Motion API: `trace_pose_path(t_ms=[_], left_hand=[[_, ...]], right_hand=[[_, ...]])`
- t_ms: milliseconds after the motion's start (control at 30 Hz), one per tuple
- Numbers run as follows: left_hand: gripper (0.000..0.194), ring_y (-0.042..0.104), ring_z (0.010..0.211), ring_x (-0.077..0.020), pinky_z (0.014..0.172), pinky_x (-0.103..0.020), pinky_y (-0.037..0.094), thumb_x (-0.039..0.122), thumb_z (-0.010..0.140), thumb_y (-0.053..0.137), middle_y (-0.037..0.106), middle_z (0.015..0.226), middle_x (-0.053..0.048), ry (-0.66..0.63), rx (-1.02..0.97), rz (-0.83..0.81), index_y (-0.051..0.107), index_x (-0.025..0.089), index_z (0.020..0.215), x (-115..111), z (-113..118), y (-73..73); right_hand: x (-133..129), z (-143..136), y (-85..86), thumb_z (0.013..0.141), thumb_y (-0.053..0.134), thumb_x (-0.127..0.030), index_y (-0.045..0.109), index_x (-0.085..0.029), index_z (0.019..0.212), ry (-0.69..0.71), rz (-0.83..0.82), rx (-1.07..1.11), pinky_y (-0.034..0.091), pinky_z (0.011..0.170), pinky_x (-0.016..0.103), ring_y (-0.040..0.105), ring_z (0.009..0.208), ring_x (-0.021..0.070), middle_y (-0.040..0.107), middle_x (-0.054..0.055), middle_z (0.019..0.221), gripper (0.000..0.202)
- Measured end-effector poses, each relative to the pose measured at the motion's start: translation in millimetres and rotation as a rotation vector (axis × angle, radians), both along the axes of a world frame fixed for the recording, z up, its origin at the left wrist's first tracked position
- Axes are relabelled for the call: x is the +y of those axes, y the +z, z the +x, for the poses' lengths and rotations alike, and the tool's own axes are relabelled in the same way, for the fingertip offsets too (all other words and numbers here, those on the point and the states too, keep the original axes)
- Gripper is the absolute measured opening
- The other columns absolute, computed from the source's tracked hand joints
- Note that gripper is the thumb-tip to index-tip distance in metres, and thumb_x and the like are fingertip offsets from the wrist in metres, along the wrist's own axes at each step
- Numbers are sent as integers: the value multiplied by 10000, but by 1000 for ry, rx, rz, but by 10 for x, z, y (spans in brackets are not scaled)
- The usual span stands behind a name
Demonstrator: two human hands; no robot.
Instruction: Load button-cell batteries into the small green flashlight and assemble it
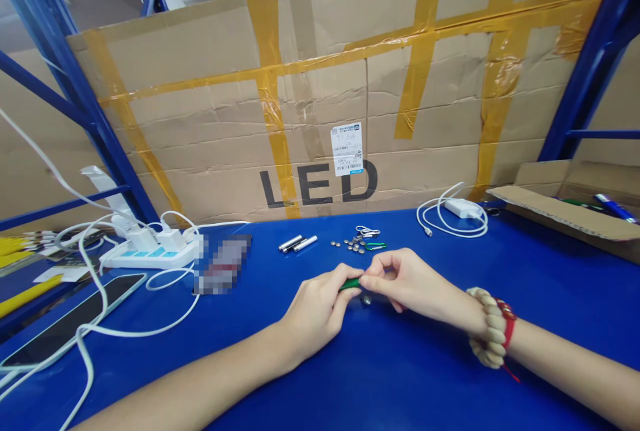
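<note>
A taped cardboard sheet (pixel 350 91) marked "LED" walls off the back of a blue bench (pixel 390 378), its upper edge cut off by the frame. At right, an open cardboard box (pixel 565 211) runs out of view, its contents mostly hidden. At left, a white power strip (pixel 150 254) trails cables over a dark phone (pixel 75 321), beside a blurred-out patch that cannot be read.

Both forearms reach in from the bottom corners and meet at mid-bench. The left hand (pixel 315 308) curls palm-inward, its grip closed narrowly around a small green cylinder (pixel 351 283), most of it hidden inside the fingers. The right hand (pixel 405 281), a beaded bracelet (pixel 487 328) on its wrist, pinches the cylinder's exposed end between thumb and forefinger. What the fingertips turn or press cannot be made out.

Just beyond the hands lie three silver tubes (pixel 299 243), a scatter of button cells (pixel 350 244) and a green carabiner (pixel 375 246). A tiny round piece sits under the right hand, half hidden.
</note>
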State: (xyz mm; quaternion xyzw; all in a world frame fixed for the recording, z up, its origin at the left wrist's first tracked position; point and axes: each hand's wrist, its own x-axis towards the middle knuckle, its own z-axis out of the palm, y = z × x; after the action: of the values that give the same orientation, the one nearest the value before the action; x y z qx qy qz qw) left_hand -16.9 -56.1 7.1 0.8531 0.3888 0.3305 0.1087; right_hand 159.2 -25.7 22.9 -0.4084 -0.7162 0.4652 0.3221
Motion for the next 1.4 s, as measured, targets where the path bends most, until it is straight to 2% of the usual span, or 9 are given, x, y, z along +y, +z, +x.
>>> trace_pose_path(t_ms=[133, 233, 433, 567, 900, 1133, 1233, 1300, 1400], left_hand=[[288, 594, 1016, -152, 866, -255, 470, 180, 894, 390, 615, 1146, -28, -25, 37, 29, 459, 226, 1170, -13, 8, 34], [263, 586, 1032, -162, 892, -267, 461, 181, 893, 387, 616, 1149, -39, -36, 36, 79, 494, 208, 1132, -8, 14, 35], [176, 632, 871, -153, 770, -246, 490, 184, 891, 398, 667, 966, -31, -31, -3, 21, 518, 194, 1020, -19, 5, 36], [174, 637, 856, -153, 747, -237, 490, 175, 885, 401, 666, 961, -43, -113, -43, 9, 515, 181, 1016, -35, -14, 32], [188, 631, 881, -150, 759, -220, 482, 163, 885, 392, 659, 982, -68, -200, -8, 11, 513, 155, 1028, -39, -15, 49], [165, 618, 795, -141, 713, -227, 461, 174, 886, 377, 643, 904, -42, -83, -62, -72, 491, 169, 1006, -32, -13, 46], [158, 600, 759, -128, 702, -218, 446, 180, 892, 368, 625, 858, -26, -91, -91, -107, 481, 174, 1001, -30, -7, 58], [162, 588, 732, -120, 695, -213, 438, 185, 898, 356, 613, 834, -17, -104, -104, -128, 480, 177, 1001, -26, -1, 68], [165, 572, 705, -112, 688, -207, 428, 194, 903, 346, 598, 800, -8, -117, -127, -154, 482, 176, 995, -19, 8, 81]], right_hand=[[5, 10, 23, 625, 690, -447, 510, -147, 583, 9, -53, -14, 284, 344, 163, 393, 334, 30, 520, -44, 476, 352], [-14, 16, 51, 622, 693, -452, 500, -152, 569, 19, -90, 0, 266, 355, 164, 365, 335, 30, 470, -62, 414, 361], [-40, 44, 73, 651, 669, -455, 501, -148, 576, 88, -231, 73, 254, 384, 156, 315, 371, 23, 428, -73, 398, 358], [-25, 64, 56, 644, 670, -422, 528, -137, 597, 169, -297, 62, 253, 390, 151, 330, 398, 26, 438, -65, 434, 322], [8, 91, 47, 624, 697, -368, 522, -134, 576, 177, -265, -4, 264, 391, 148, 343, 406, 25, 458, -62, 441, 296], [41, 46, 18, 622, 699, -438, 476, -138, 540, 94, -108, 48, 290, 371, 153, 402, 396, 28, 551, -22, 519, 382], [57, 50, 45, 599, 722, -437, 532, -136, 631, 89, -21, 53, 339, 385, 163, 440, 421, 48, 562, -19, 548, 357], [58, 74, 76, 581, 746, -413, 573, -137, 723, 74, 129, 46, 353, 397, 165, 445, 439, 52, 553, -28, 569, 355], [42, 122, 125, 608, 746, -386, 624, -144, 782, 69, 500, -1, 369, 429, 170, 436, 465, 45, 574, -9, 662, 321]])
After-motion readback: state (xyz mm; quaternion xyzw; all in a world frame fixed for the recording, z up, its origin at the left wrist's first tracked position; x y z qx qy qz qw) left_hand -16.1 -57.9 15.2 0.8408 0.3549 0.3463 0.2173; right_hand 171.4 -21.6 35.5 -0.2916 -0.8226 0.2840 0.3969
